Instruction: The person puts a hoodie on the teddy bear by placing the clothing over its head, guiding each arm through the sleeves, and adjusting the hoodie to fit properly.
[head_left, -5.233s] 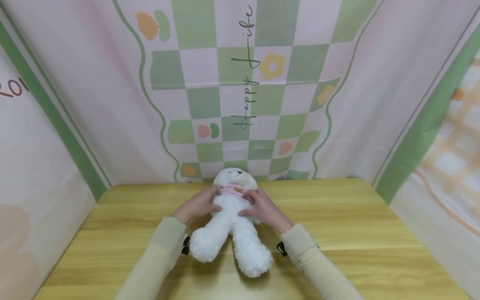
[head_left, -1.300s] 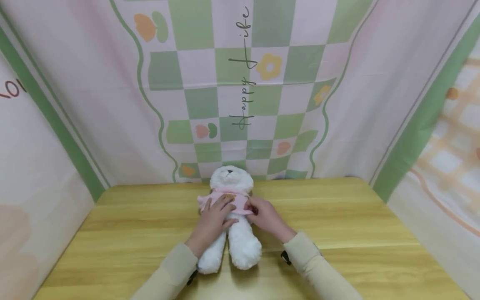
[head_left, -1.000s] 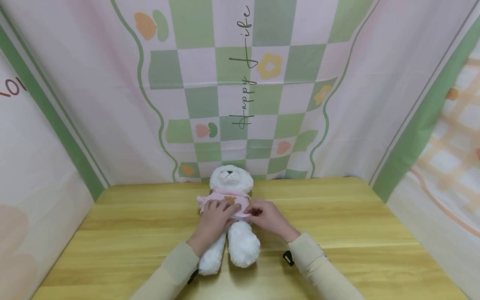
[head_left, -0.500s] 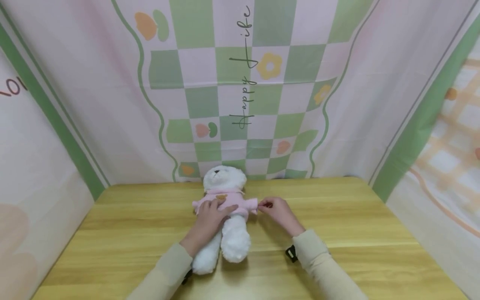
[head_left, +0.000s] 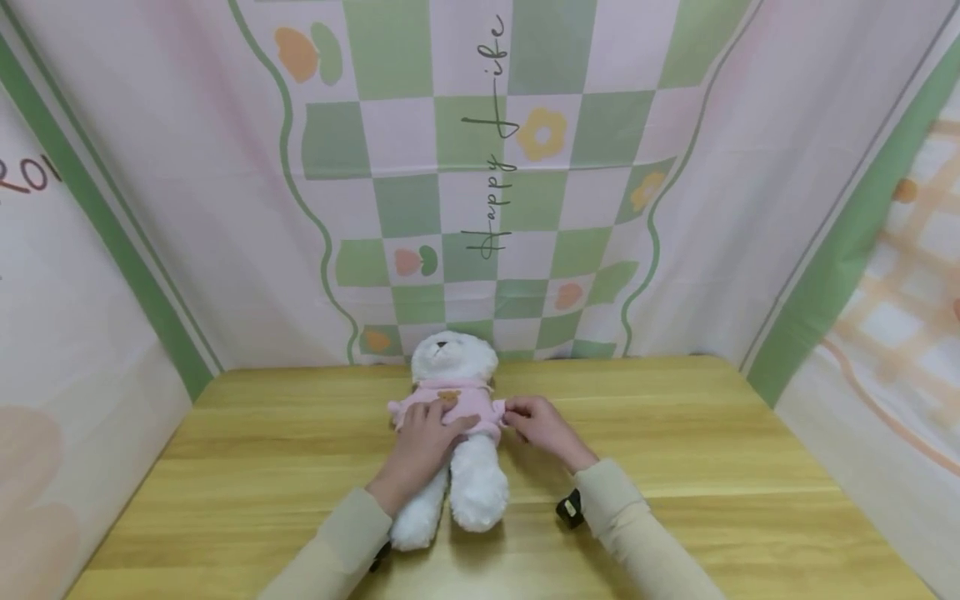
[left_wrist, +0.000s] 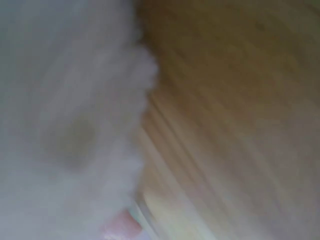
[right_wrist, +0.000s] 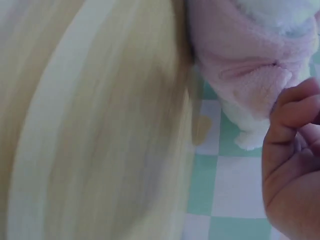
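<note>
A white plush bear lies on its back on the table, head toward the patterned backdrop. It wears a pink shirt with a small brown bear print on the chest. My left hand rests on the lower front of the shirt, fingers spread across it. At the bear's right-hand side in the head view, my right hand pinches the end of a short pink sleeve. The right wrist view shows my curled fingers at that sleeve. White fur, blurred, fills the left of the left wrist view.
The wooden table spreads out on both sides of the bear. A fabric backdrop with green checks rises behind its far edge, and fabric walls stand left and right. A black strap piece hangs at my right wrist.
The shirt, bunched near the neck 5.2 seconds ago, now covers the torso. Since half a second ago, my right hand has moved slightly left and the sleeve sticks out less.
</note>
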